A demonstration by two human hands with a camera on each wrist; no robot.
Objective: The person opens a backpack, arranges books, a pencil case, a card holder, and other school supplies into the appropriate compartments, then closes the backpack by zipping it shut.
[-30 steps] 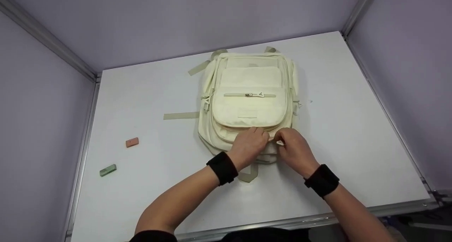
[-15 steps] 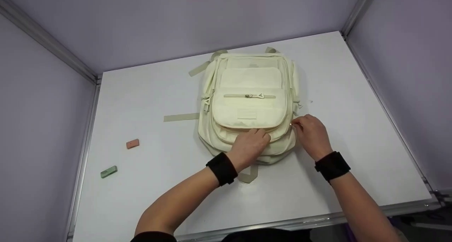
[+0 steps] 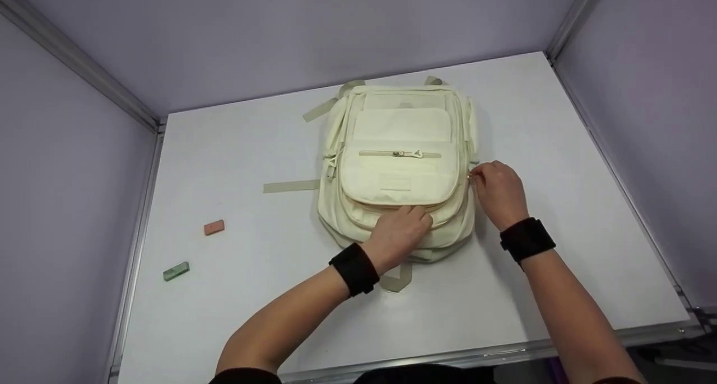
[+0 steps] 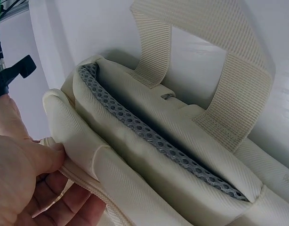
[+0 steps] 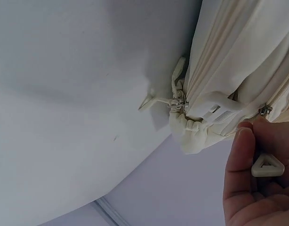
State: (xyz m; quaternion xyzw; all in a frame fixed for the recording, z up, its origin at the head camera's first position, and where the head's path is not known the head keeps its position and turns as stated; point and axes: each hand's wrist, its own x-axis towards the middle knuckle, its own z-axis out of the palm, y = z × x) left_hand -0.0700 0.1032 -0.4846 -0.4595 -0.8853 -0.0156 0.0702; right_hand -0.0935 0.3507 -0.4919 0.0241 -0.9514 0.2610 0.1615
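Observation:
A cream backpack (image 3: 400,126) lies front side up on the white table, its bottom pointing away from nothing but the far wall's opposite side hidden under the hands. My left hand (image 3: 399,233) grips the zippered edge (image 4: 85,183) of a compartment at the near end, thumb over it and fingers beneath. At the bag's right side, my right hand (image 3: 501,193) pinches a zipper pull (image 5: 268,167) with a triangular end. The metal slider (image 5: 264,110) shows just above the fingertips in the right wrist view.
A pink block (image 3: 214,227) and a green block (image 3: 176,271) lie on the table (image 3: 252,294) to the left. A webbing strap (image 3: 291,186) sticks out from the bag's left side. Walls stand along the back and both sides.
My right hand has moved from beside the left hand, around the bag's near right corner and up its right side with the zipper pull. The left hand stays at the near edge.

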